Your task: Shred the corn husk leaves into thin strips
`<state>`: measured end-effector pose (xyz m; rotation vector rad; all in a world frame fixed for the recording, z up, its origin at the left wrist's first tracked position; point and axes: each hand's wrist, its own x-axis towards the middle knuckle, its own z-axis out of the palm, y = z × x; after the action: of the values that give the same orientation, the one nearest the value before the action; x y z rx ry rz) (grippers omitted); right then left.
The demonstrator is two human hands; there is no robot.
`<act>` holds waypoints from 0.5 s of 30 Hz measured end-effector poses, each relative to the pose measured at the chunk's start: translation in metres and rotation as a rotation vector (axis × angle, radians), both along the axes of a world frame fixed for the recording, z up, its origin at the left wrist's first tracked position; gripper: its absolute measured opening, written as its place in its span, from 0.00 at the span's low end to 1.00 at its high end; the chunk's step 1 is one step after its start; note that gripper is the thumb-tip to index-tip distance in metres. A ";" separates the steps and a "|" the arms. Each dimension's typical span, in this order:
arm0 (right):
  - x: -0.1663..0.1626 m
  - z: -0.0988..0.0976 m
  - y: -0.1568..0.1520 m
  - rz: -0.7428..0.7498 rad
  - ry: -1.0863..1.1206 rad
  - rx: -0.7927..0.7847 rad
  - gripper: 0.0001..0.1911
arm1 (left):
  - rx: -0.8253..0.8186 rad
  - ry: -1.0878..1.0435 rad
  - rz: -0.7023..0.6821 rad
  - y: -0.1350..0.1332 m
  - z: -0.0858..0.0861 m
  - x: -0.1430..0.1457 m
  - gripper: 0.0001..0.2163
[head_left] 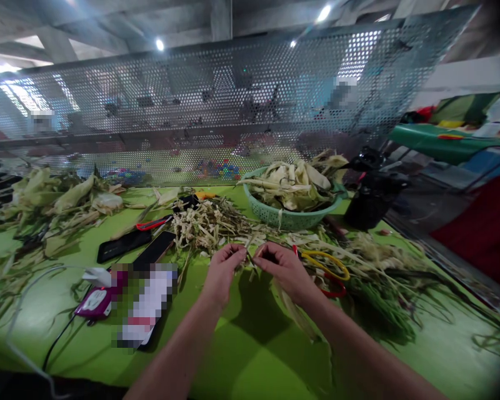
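Observation:
My left hand (225, 269) and my right hand (284, 268) meet over the green table (250, 344), fingers pinched together on a thin pale husk strip (250, 256) stretched between them. Just beyond the fingertips lies a pile of cut dry husk strips (210, 222). Scissors with yellow and red handles (329, 272) lie right beside my right hand. A teal basket (289, 214) heaped with pale husks stands further back.
Two dark phones (137, 244) and red-handled scissors (152, 224) lie at the left centre, a purple device (95, 303) with a cable nearer me. Husk heaps (54, 194) lie at far left, green stalks (383, 289) at right. A perforated metal screen (233, 100) backs the table; a black object (370, 194) stands by the basket.

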<state>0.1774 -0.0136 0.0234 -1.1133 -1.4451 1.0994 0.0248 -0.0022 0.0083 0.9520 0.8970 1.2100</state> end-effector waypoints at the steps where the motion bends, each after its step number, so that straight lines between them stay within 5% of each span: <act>1: 0.000 0.000 0.000 0.020 -0.007 -0.003 0.08 | -0.007 -0.016 -0.009 0.000 0.000 0.000 0.07; 8: 0.001 0.005 -0.002 -0.004 0.341 -0.133 0.11 | 0.012 0.028 -0.122 -0.002 0.003 0.000 0.08; 15: 0.004 0.002 0.001 -0.088 0.432 -0.197 0.11 | 0.038 0.075 -0.211 -0.003 0.005 0.001 0.08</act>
<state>0.1815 -0.0128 0.0252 -0.9858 -0.9577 1.3436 0.0255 -0.0055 0.0134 1.0995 0.8122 1.0196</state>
